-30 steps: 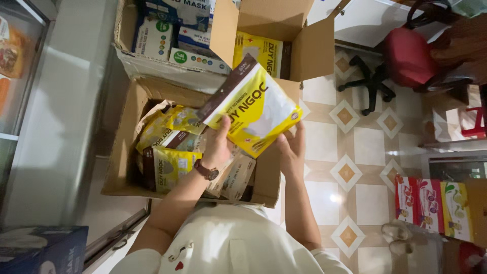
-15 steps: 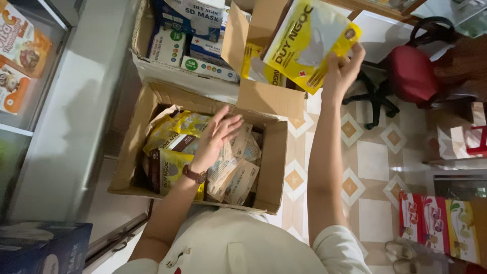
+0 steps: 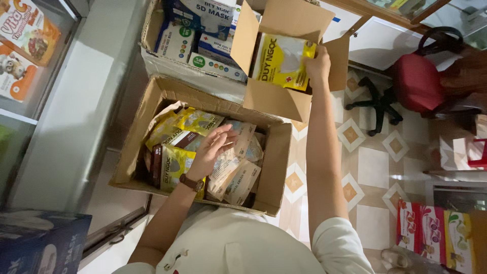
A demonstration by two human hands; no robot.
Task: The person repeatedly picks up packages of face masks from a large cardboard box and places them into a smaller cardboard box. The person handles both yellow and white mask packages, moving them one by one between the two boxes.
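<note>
Right hand grips yellow packet; left hand apart.

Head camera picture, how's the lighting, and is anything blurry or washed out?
Head view: dim indoor light; the floor tiles show glare patches at right; the yellow packet in the right hand is sharp; the left hand over the open box is slightly soft; edges darken.

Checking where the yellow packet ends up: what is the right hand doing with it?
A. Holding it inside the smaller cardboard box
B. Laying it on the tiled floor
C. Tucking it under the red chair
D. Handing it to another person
A: the right hand grips the yellow packet within the smaller cardboard box.
</note>
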